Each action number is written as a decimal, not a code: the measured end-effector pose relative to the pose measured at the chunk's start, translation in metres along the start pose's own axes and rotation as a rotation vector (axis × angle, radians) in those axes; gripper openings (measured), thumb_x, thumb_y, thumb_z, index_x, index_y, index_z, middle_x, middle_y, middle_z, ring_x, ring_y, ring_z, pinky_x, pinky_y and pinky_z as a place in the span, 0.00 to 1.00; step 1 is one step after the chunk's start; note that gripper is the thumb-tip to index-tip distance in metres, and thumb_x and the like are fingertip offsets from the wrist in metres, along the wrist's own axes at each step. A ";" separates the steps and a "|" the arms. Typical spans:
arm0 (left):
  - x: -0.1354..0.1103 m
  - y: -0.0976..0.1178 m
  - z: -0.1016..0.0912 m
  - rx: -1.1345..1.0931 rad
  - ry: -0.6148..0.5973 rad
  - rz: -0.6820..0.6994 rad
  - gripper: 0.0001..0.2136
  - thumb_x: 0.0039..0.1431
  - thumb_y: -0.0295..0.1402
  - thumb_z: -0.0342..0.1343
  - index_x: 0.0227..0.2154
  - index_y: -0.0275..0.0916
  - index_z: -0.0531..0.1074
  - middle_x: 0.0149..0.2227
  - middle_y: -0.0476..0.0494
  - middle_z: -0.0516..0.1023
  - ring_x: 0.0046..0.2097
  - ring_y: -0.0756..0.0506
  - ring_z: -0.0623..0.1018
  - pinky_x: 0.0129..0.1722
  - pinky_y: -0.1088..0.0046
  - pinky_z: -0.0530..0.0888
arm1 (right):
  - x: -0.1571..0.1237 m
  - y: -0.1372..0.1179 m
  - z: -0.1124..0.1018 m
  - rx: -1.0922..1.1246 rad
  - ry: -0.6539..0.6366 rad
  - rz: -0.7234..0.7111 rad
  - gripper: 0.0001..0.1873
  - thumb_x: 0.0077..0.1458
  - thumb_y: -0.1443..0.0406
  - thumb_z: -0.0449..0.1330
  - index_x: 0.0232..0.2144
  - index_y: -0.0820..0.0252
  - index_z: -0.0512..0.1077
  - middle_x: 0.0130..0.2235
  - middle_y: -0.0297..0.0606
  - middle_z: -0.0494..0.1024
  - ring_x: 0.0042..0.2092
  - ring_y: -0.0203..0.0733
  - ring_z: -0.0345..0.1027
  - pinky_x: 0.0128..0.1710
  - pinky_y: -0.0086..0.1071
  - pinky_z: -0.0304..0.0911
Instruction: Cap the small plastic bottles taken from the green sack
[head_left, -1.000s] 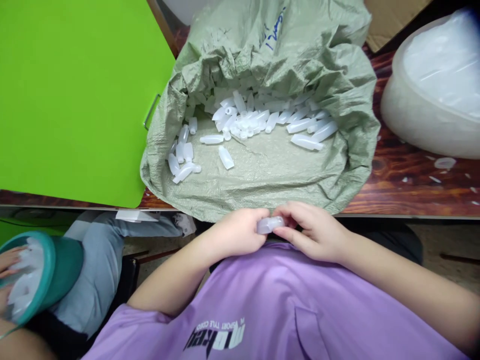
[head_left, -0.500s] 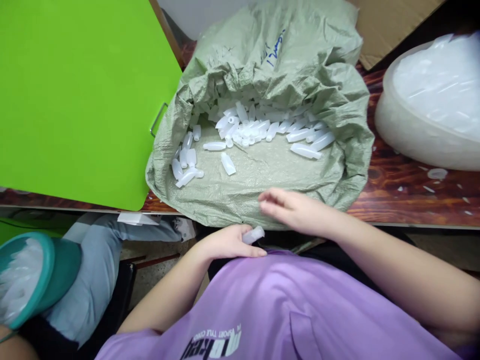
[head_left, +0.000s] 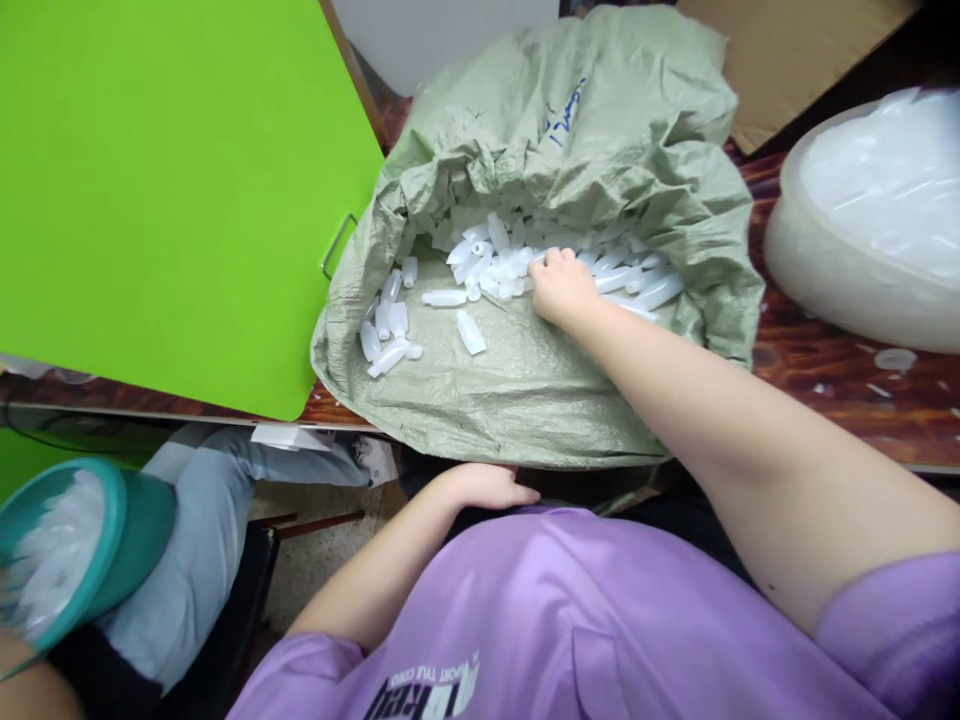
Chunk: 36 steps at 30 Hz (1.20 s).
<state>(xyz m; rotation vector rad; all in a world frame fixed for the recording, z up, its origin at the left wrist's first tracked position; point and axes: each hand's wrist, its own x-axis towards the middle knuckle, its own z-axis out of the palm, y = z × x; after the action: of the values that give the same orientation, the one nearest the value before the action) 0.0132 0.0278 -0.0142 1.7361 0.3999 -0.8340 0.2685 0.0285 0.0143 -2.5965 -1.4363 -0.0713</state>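
Note:
A pale green woven sack (head_left: pixel 480 425) lies with its mouth open toward me. Inside is a heap of small translucent white plastic bottles (head_left: pixel 510 270), with a few lying apart, one a loose bottle (head_left: pixel 471 332). My right hand (head_left: pixel 564 287) reaches into the sack, its fingers curled down and closed on bottles at the heap's front; the fingertips are partly hidden. Below the sack's near edge, close to my lap, rests my left hand (head_left: pixel 491 487). Its thumb points right, but the other fingers are mostly out of sight, and no bottle shows in it.
At right stands a large whitish tub (head_left: pixel 825 270) full of translucent pieces, with scraps on the wooden table (head_left: pixel 832 385). A bright green board (head_left: pixel 187 200) covers the left side. Below left, beside a person's jeans-clad leg (head_left: pixel 202 530), is a teal bucket (head_left: pixel 139 530) of white pieces.
My right hand has moved from the sack's near edge forward into the bottle heap. The bottle that showed in my left hand is out of sight. The view has shifted slightly.

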 end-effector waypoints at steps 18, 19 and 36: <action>0.010 0.075 -0.117 0.695 0.992 -0.285 0.15 0.53 0.37 0.51 0.40 0.31 0.68 0.43 0.30 0.73 0.45 0.36 0.73 0.42 0.64 0.69 | -0.100 -0.025 -0.047 0.505 -0.136 -0.038 0.11 0.49 0.61 0.55 0.35 0.60 0.65 0.34 0.38 0.74 0.34 0.41 0.69 0.32 0.31 0.60; 0.006 0.075 -0.111 0.725 0.987 -0.205 0.14 0.53 0.35 0.50 0.41 0.32 0.68 0.43 0.32 0.72 0.45 0.37 0.73 0.42 0.65 0.68 | -0.107 -0.020 -0.046 0.537 -0.122 -0.014 0.11 0.49 0.61 0.56 0.34 0.60 0.65 0.33 0.37 0.74 0.34 0.40 0.69 0.31 0.31 0.61; -0.050 0.078 -0.038 0.030 0.134 0.184 0.05 0.39 0.28 0.48 0.24 0.37 0.63 0.22 0.52 0.63 0.25 0.52 0.63 0.24 0.75 0.60 | -0.183 -0.001 -0.064 0.627 0.102 -0.645 0.15 0.57 0.72 0.52 0.45 0.56 0.67 0.45 0.40 0.72 0.45 0.35 0.68 0.42 0.27 0.66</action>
<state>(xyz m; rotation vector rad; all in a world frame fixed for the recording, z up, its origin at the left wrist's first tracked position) 0.0416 0.0447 0.0806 1.8317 0.3124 -0.5963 0.1720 -0.1352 0.0543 -1.5639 -1.8271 0.1407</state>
